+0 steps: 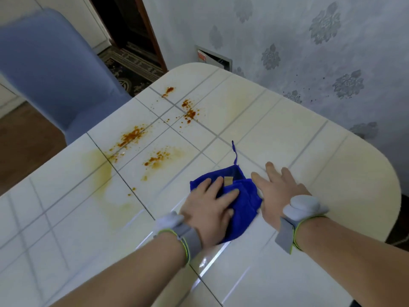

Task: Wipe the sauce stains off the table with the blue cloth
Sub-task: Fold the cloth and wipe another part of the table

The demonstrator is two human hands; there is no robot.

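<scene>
My left hand (210,207) lies flat on the crumpled bright-blue cloth (243,200), fingers straight and spread, pressing it against the tabletop without gripping it. My right hand (281,191) is just beside it, also flat and relaxed, palm down on the bare tile with the fingers pointing away from me. Its thumb side meets the cloth's right edge. Each wrist carries a grey strap with a green edge and a white pod, the left wristband (177,229) and the right wristband (303,207).

The cloth sits bunched between my hands, near my side of the white tiled table with grey grout lines (309,140). A small tan label (228,181) shows by my left fingertips, and a thin blue hanging loop (235,151) trails off the cloth's far corner.

The orange-brown sauce stains (131,137) are spattered well apart from the cloth, to my left and further away, with paler yellowish smears around them. Beyond that edge stands a blue upholstered chair (55,74). Grey patterned wallpaper (309,41) runs behind the table on the right.
</scene>
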